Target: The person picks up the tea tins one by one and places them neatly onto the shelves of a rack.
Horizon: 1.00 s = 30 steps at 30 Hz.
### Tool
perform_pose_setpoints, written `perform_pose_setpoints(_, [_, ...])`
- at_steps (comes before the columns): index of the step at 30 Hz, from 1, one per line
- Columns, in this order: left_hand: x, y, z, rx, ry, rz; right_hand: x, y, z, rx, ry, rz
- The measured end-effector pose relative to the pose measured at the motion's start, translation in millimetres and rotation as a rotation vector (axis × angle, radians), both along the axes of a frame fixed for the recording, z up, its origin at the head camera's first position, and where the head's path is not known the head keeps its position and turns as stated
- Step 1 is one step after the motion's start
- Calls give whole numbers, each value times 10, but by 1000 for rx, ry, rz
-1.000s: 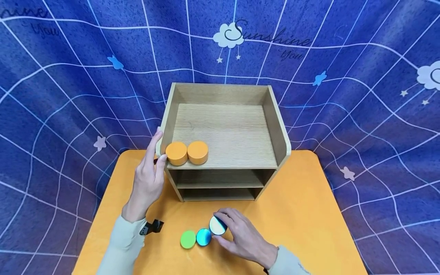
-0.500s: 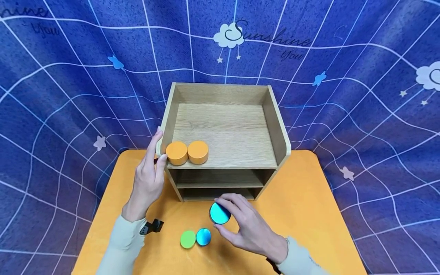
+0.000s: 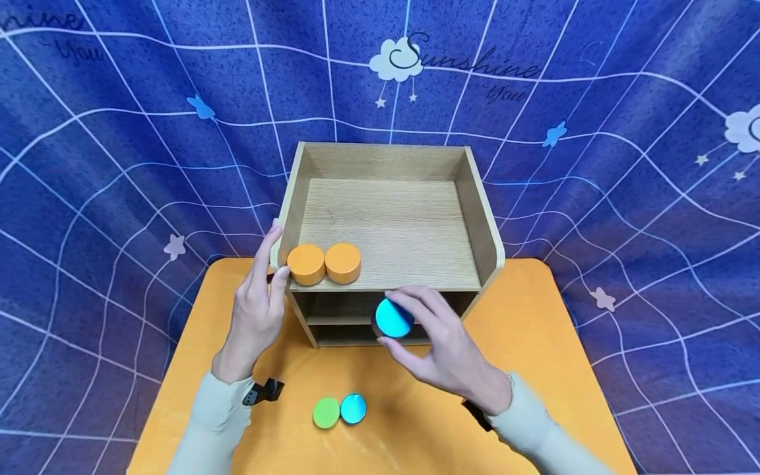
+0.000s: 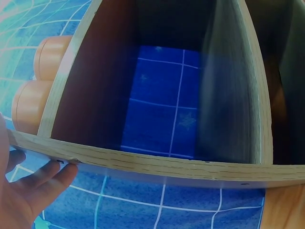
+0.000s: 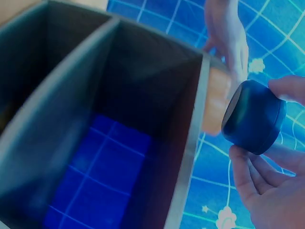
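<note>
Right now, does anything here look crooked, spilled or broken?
Nothing stands out. Two orange cylinders sit upright, side by side on the shelf unit; a green disc and blue disc lie on the table; the right hand holds a blue cylinder. No spill or damage shows.

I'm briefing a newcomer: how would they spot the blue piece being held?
Find the wooden shelf unit on the orange table. In front of it, the right hand grips a shiny blue cylinder. The other blue piece lies on the table beside a green one; only this one is held aloft.
</note>
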State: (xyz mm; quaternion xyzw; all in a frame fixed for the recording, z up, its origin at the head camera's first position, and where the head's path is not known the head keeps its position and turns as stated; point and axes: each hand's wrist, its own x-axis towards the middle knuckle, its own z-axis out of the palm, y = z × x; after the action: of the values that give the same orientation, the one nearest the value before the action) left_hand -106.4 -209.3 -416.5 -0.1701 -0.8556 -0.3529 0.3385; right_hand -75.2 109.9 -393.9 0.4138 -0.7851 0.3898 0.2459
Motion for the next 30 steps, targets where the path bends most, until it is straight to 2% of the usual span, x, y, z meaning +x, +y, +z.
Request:
perform_pose_setpoints(6, [2,-1,-3,7,6,9,-201,19,126,-32,-8,-22])
perform_pose_setpoints(12, [10,-2,-5,3,8,29,-370,-7,203,-29,-69,-57])
perform_pose_setpoints(30, [-3,3,-12,15,-14,1,-641,-158,299,62,-169,-102])
